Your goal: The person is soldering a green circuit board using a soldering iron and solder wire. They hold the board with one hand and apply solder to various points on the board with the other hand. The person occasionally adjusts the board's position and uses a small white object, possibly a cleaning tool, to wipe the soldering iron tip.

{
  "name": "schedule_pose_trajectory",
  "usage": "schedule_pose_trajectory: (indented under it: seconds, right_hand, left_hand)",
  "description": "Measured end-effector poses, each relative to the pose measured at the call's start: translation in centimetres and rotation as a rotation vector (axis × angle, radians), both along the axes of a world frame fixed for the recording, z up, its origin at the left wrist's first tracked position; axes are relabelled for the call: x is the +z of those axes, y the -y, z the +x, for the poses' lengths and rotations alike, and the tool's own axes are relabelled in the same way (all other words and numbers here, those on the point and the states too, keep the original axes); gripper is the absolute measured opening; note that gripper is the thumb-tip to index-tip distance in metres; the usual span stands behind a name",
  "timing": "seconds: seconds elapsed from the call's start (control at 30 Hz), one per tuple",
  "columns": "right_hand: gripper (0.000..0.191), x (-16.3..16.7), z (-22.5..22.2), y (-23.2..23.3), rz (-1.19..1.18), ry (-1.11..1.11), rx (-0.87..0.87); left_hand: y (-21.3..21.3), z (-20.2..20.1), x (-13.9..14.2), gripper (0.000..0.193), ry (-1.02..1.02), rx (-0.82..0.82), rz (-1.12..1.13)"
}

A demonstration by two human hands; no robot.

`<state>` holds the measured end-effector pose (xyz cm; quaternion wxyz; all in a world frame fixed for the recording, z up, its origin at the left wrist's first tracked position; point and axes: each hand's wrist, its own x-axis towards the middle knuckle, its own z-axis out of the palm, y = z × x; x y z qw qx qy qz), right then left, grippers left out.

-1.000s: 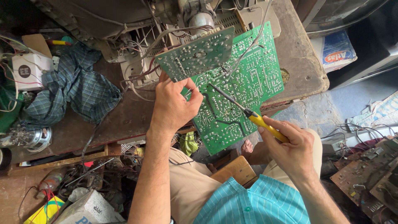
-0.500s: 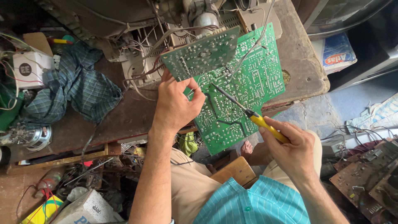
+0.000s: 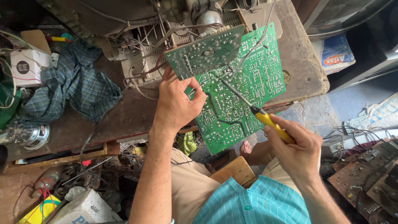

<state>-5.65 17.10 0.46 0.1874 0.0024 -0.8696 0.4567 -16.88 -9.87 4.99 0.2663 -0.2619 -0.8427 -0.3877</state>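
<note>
Head view: left hand [image 3: 176, 103] still grips the green circuit board [image 3: 244, 103] at its 9 o'clock edge, over the worktop [image 3: 124, 116]. Right hand [image 3: 296, 145], closed on the yellow-handled screwdriver [image 3: 253, 108], keeps its tip on the board, barely shifted.

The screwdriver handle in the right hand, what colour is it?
Yellow, with a black collar; the screwdriver handle in the right hand shows in the head view.

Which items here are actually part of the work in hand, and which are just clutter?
In use:
- large green circuit board, gripped by left hand
- yellow-handled tool, held in right hand, tip on the board
- smaller board wired above it

Lying about:
- checked cloth
- white box
- loose speaker
- spare boards on the floor
</note>
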Motion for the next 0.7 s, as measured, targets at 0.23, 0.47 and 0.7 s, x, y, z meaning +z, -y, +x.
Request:
schedule_pose_trajectory:
  seconds: [0.23, 0.47, 0.7]
  right_hand:
    - [0.030, 0.1, 0.0, 0.1, 0.023, 0.047, -0.006]
    - [0.029, -0.4, -0.5, 0.5, 0.048, 0.063, -0.004]
    - [0.030, -2.4, -0.8, 0.5, -0.090, 0.065, 0.018]
  left_hand:
    - [-0.1, -0.1, 0.0, 0.009, -0.019, -0.002, 0.004]
    - [0.0, -0.2, -0.2, 0.010, -0.026, -0.003, 0.009]
    - [0.1, -0.1, -0.1, 0.012, 0.000, -0.013, 0.010]
